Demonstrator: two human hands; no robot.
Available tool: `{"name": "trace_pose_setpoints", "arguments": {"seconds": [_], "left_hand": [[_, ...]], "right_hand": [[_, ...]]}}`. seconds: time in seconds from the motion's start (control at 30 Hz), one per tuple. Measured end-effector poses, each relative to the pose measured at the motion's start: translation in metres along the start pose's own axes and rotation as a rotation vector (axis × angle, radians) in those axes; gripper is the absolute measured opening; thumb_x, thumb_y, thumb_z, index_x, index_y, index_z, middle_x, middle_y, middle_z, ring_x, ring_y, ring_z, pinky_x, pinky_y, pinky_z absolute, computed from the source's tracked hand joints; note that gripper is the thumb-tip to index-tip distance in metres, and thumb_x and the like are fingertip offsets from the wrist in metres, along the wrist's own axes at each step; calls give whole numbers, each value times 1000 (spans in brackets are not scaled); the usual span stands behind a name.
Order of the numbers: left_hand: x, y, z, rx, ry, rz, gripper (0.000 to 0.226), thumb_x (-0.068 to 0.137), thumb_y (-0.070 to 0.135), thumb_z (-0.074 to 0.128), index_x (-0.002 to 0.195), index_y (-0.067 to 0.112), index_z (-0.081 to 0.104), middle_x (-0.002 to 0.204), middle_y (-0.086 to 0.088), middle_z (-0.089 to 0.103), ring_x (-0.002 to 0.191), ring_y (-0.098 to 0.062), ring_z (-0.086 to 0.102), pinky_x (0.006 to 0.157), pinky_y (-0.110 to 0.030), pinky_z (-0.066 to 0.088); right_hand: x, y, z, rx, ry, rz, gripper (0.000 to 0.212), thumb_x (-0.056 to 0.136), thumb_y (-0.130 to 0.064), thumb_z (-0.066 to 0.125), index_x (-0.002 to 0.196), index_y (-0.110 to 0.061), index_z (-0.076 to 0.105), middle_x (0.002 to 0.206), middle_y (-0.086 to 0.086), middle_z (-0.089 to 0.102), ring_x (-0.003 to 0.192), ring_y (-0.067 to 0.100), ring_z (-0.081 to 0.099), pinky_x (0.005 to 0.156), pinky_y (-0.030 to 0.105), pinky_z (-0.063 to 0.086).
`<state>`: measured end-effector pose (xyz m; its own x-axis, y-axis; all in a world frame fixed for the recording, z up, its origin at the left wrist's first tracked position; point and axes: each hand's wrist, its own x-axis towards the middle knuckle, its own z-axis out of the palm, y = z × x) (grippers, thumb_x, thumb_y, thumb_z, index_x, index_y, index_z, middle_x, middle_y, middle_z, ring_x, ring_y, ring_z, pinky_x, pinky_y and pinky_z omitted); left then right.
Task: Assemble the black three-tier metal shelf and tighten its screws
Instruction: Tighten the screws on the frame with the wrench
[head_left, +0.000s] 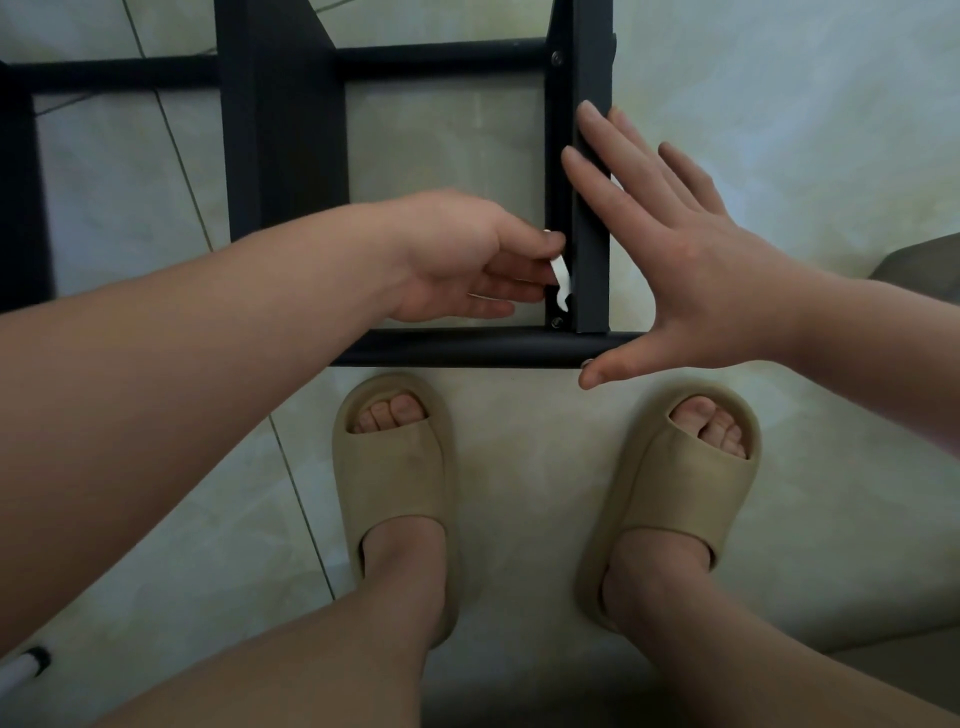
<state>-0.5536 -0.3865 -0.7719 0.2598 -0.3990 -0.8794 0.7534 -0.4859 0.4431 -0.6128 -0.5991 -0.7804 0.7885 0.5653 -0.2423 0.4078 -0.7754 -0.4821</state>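
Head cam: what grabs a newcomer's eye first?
The two hands at centre: the left hand pinches a small pale flat tool just above a screw at the frame's near corner, while the right hand lies open and flat against the black upright. Below them, tan slippers stand on the pale tiled floor, toes close to the near crossbar.

The left hand (457, 260) and right hand (675, 260) are bare, with short plain nails; the left forearm (182, 332) and right forearm (883, 322) are bare too. Both legs are bare down to the feet. Each foot wears a tan moulded slide, left sandal (395, 499) and right sandal (680, 499): thick sole, one broad strap, open toe.
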Motion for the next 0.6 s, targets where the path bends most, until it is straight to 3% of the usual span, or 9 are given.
{"name": "trace_pose_setpoints", "arguments": {"seconds": [0.17,0.43,0.6], "left_hand": [[0,5,1,30,88,-51,15,90,33,68,102,25,70,92,10,78,104,-9,67,88,-36,46],[-6,16,0,18,132,-93,11,92,32,67,100,26,69,92,11,78,107,-13,65,103,-53,39],[-4,12,3,43,118,-92,11,91,32,67,100,26,69,94,11,78,108,-12,65,105,-52,38]], "right_hand": [[0,0,0,6,6,-2,137,66,-95,50,163,-13,0,170,10,-12,156,25,-13,125,57,3],[0,0,1,12,18,-9,137,66,-95,50,163,-12,1,170,11,-10,156,26,-12,125,57,3],[0,0,0,4,11,-4,137,66,-95,50,162,-12,0,170,10,-11,156,26,-13,125,58,4]]}}
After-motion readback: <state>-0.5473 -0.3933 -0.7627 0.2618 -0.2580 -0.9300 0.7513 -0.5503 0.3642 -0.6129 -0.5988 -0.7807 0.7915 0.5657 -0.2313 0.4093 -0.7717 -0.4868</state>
